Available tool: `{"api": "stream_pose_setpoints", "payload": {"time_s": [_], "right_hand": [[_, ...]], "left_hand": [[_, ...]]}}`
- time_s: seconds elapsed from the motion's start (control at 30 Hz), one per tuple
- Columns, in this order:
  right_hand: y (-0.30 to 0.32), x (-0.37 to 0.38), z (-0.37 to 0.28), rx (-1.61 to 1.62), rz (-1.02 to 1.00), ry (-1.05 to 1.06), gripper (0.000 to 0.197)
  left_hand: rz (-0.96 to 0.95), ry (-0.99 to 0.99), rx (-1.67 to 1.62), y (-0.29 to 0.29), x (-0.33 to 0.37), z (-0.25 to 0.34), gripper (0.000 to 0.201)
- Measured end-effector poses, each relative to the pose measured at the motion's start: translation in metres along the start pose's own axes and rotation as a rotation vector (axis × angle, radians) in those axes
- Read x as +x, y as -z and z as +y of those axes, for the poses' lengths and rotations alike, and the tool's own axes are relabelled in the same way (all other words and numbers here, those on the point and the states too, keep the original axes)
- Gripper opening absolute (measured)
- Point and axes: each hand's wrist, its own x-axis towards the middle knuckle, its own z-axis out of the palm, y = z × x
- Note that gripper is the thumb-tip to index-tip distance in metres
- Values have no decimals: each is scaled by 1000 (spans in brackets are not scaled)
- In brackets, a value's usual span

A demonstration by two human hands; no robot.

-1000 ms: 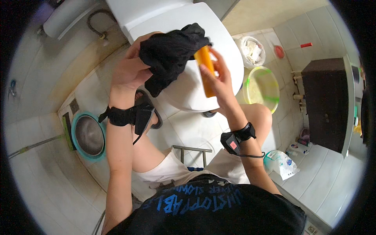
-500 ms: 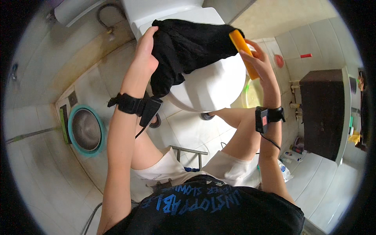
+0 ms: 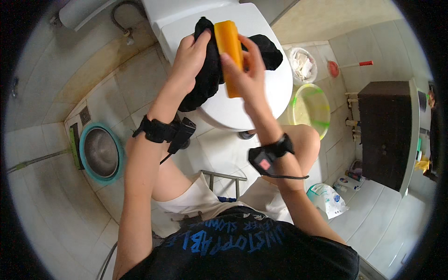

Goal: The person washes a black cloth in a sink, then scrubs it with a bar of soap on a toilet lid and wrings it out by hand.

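Over the closed white toilet lid (image 3: 268, 95), my left hand (image 3: 190, 60) grips a bunched black cloth (image 3: 204, 87) near its upper edge. The cloth hangs down along the lid's left side, and another part of it spreads out to the right behind my other hand. My right hand (image 3: 248, 74) holds a long orange soap bar (image 3: 228, 39), fingers on one side and thumb across its face. The bar stands nearly upright in front of the cloth, close beside my left hand. Whether it touches the cloth is hard to make out.
A teal basin with a metal bowl (image 3: 101, 153) inside sits on the left floor. Right of the toilet stand a yellow-green basin (image 3: 310, 109) and a lined waste bin (image 3: 302, 64). A dark cabinet (image 3: 385, 135) juts from the right wall; a white bag (image 3: 328, 200) lies below.
My right hand has brought the soap bar left, close to my left hand. The cloth, stretched wide before, is now bunched. My left hand has shifted slightly right.
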Motion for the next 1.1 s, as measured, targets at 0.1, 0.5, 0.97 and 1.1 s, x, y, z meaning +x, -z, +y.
{"api": "stream_pose_setpoints", "payload": {"time_s": [0.1,0.5,0.97,1.1], "right_hand": [[-5,1,28,-495,124,210,60],[76,54,56,-1108,73,114,55],[136,136,22,-1116,-46,150,58],[103,173,37,-1205,-215,313,57]], "left_hand": [[48,103,-192,6,-4,5,39],[-157,210,-581,20,2,12,34],[65,-294,491,48,36,7,43],[170,-326,872,50,43,6,45]]}}
